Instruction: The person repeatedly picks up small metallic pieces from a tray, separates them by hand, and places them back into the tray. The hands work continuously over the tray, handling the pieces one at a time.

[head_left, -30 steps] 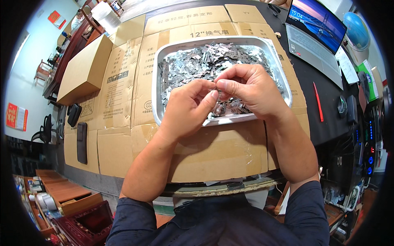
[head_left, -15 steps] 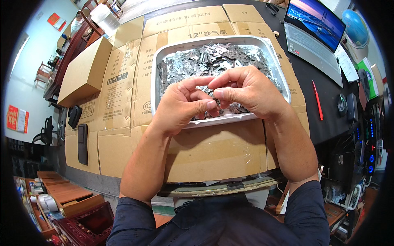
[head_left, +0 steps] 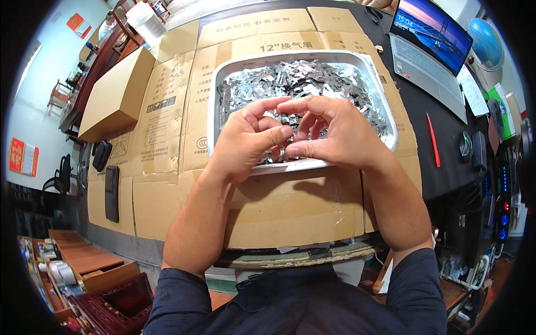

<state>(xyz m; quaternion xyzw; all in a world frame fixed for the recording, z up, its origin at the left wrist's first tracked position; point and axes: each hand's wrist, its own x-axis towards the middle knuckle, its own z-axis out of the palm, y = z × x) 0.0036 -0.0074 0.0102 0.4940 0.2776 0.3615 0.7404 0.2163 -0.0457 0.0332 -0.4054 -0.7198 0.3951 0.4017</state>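
A shallow white metal tray (head_left: 390, 111) holds a heap of small flat strips (head_left: 290, 78), silvery and dark, loosely piled. Over its near side my left hand (head_left: 245, 137) and my right hand (head_left: 340, 131) meet, index fingertips touching or almost so. My left thumb and fingers are bent in a pinch. The right hand's fingers curl inward, its thumb lower down by the left fingertips. Something small and dark shows between the fingertips, too small and too covered to name. Both hands hide the near part of the heap.
Flattened cardboard (head_left: 296, 206) lies under the tray. To the left are a closed cardboard box (head_left: 114, 97), a dark oblong case (head_left: 112, 194) and a small black object (head_left: 101, 155). An open laptop (head_left: 427, 67), a red pen (head_left: 433, 139) and a globe (head_left: 484, 44) stand or lie right.
My right thumb has moved down and away from its index finger, widening the gap between them. The left thumb and fingers have drawn closer together. Both hands stay over the tray's near side.
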